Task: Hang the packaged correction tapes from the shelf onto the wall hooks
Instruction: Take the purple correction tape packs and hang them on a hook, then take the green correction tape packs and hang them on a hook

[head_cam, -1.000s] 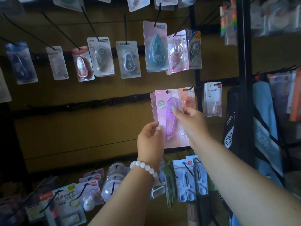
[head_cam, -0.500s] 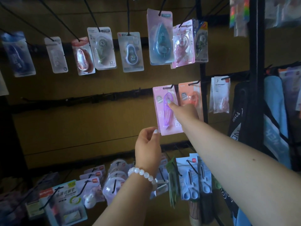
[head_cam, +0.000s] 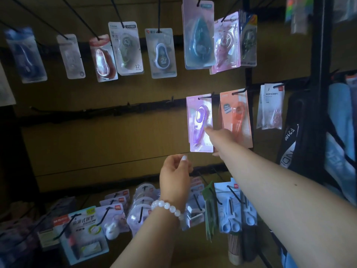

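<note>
A purple correction tape package [head_cam: 193,132] hangs on a black wall hook [head_cam: 205,97] in the middle row. My right hand [head_cam: 222,137] reaches up to its lower right edge, with a fingertip on the front and the other fingers by the bottom corner, pinching it. Loosely curled just below the package, my left hand [head_cam: 174,173] holds nothing and does not touch it. Right beside it an orange correction tape package [head_cam: 234,115] hangs on the neighbouring hook.
Several packaged correction tapes [head_cam: 160,53] hang along the upper row. Empty hook positions run left along the middle rail [head_cam: 96,114]. Below are hooks with packaged goods [head_cam: 85,225] and blue scissors [head_cam: 234,211]. A black upright post [head_cam: 318,74] and bags stand right.
The purple package went from both hands up onto the hook beside the orange one. My left hand let go and dropped below it. The view tilted upward slightly.
</note>
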Demonstrator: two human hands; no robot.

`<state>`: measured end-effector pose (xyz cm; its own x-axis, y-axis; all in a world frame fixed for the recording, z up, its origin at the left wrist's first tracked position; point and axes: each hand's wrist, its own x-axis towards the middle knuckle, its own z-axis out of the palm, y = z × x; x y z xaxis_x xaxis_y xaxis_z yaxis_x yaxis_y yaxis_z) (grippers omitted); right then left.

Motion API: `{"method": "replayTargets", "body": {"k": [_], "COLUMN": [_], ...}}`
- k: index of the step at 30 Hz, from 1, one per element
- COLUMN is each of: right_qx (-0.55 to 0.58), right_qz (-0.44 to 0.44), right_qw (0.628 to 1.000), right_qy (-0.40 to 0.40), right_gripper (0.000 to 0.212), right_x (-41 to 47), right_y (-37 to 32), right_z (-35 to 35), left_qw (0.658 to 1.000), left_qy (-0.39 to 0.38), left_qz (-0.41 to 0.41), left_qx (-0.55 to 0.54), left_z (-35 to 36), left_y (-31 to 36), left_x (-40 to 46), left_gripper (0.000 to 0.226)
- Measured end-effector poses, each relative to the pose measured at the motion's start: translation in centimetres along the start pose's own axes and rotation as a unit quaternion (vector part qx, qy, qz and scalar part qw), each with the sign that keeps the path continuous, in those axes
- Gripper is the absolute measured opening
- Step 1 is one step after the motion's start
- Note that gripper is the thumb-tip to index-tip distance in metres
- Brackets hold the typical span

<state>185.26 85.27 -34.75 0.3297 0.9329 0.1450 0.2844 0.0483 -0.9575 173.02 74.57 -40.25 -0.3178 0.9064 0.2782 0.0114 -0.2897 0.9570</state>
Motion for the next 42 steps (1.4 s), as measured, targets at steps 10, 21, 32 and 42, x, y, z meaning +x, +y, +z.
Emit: {"method": "replayTargets", "body": {"k": [10,21,32,42], "right_qx": [0.042,-0.084,-0.172,-0.250], "right_qz": [0.027,-0.089,-0.057,0.074], "right_qw": [0.997,0.980,0.964,0.944], "right_qy": [-0.052,-0.159,-0.196,-0.205], "right_gripper": [0.053,0.038,0.039,0.039], "right_x": [-3.4,-16.1,-19.7,-17.1], "right_y": [5.1,12.6,18.9,28.3], "right_z": [-0.1,0.1,0.6,3.1], "left_qw": [0.999,0.960,0.883,0.861], "left_qy": [0.017,-0.031,-0.105,-0.137], "left_qz": [-0.031,-0.080,-0.114,-0.164], "left_qx": [0.012,0.265,0.442,0.463], "left_z": [-1.6,-6.3,-10.5,-11.2], "left_y": [-1.2,-8.0,-12.2,-20.3], "left_x": [-1.4,-6.3,-11.7,-11.7], "left_gripper": [0.012,0.009,0.018,0.022]}}
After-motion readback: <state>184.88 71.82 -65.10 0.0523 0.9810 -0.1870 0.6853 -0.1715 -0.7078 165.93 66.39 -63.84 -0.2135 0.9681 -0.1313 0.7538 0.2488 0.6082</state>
